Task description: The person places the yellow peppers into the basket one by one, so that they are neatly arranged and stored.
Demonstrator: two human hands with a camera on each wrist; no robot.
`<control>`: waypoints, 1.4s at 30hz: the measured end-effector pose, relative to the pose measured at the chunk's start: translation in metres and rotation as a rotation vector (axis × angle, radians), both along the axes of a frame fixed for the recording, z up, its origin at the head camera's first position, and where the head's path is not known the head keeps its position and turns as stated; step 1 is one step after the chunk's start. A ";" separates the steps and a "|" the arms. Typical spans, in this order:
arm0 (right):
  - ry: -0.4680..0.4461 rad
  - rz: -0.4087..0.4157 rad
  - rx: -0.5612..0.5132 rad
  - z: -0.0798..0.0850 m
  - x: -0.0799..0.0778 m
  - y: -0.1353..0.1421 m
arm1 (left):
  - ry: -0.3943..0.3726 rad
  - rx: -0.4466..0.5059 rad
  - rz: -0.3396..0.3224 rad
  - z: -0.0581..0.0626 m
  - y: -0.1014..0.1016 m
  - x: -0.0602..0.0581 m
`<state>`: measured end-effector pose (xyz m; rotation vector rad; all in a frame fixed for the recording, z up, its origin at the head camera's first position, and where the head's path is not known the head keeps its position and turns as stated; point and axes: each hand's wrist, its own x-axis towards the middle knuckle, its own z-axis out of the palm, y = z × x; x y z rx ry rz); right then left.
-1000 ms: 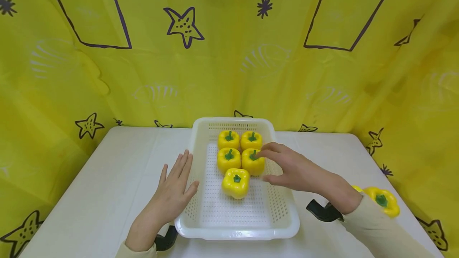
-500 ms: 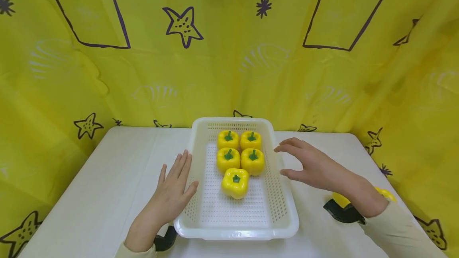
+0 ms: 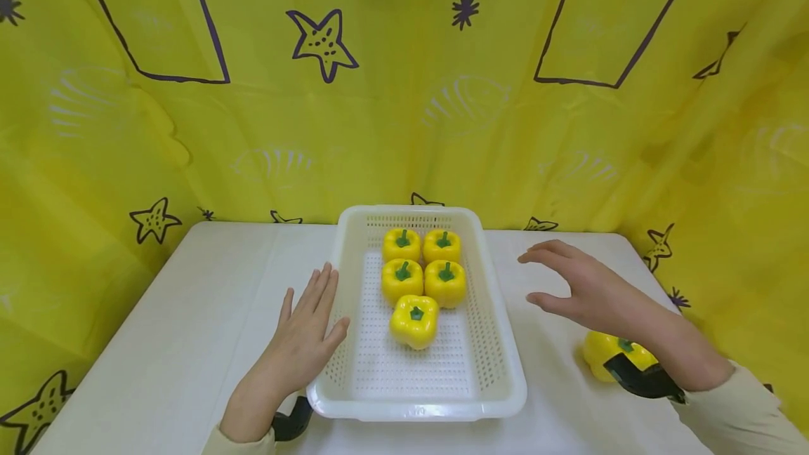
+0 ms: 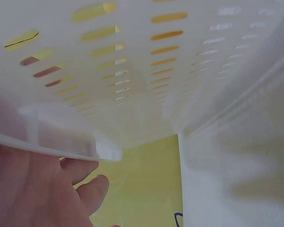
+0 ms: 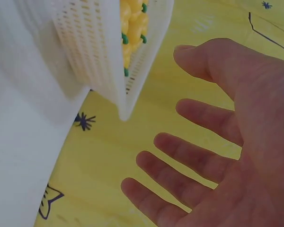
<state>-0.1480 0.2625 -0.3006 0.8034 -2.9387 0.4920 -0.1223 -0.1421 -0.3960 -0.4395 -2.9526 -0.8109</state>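
Observation:
A white perforated plastic basket stands on the table, with several yellow bell peppers inside. Four sit in two pairs toward the far end, stems up; the nearest bell pepper lies in front of them, tilted. My left hand rests on the basket's left rim with its fingers extended; the left wrist view shows the fingers at the underside of that rim. To the right of the basket my right hand hovers with nothing in it, fingers spread and relaxed. Another yellow bell pepper lies under the right wrist, partly hidden.
The white table extends on both sides of the basket. A yellow curtain with starfish drawings hangs behind it and at the sides. Black straps circle both wrists, the right strap passing in front of the loose pepper.
My right hand has drawn away from the peppers in the basket, out over its right rim and to the right above the table. The left hand and the basket stay put.

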 end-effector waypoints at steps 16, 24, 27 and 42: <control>0.045 -0.066 0.011 -0.006 0.011 0.038 | -0.003 0.004 -0.002 -0.001 0.000 0.000; 0.075 -0.073 0.033 -0.016 0.016 0.055 | -0.005 0.004 -0.004 -0.001 0.000 0.000; 0.075 -0.085 0.044 -0.020 0.018 0.060 | -0.006 0.008 -0.004 -0.001 0.000 0.000; -0.054 -0.110 0.065 -0.046 0.030 0.085 | -0.009 0.001 0.005 0.000 0.000 0.000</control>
